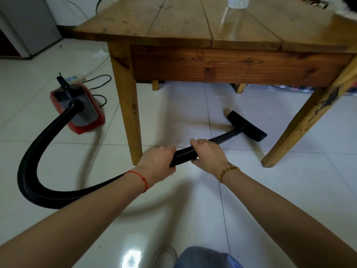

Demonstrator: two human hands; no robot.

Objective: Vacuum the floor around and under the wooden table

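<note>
At the far left a grey cabinet (29, 26) stands against the wall. In front of it on the pale tiled floor (289, 190) sits a red and grey vacuum cleaner (79, 109), with a white power strip (74, 79) just behind it and a thin black cord (100, 88) looping between the two. A black ribbed hose (34, 151) leaves the cleaner's front, swings out in a wide curve to the left and runs back toward the middle, passing under the left forearm.

The left arm reaches forward from the lower left corner, a red string (141, 178) round the wrist. The left hand (156, 161) is knuckles up, fingers curled round the ribbed hose end, just beside the foot of the near left table leg (129, 105). Next to it the right hand (208, 153) grips the same tube a little further along, fingers wrapped over it, a gold bracelet (229, 171) on the wrist; the right arm stretches in from the lower right.

From the right hand a smooth black wand (226, 137) slants forward and right to the black floor nozzle (246, 125), which lies flat on the tiles under the wooden table (212, 64), between the two near legs. On the tabletop (173, 22) stands a clear plastic bottle (236, 2), cut off by the frame. At the bottom edge a light shoe (166, 256) and a blue trouser knee (206, 258) show.
</note>
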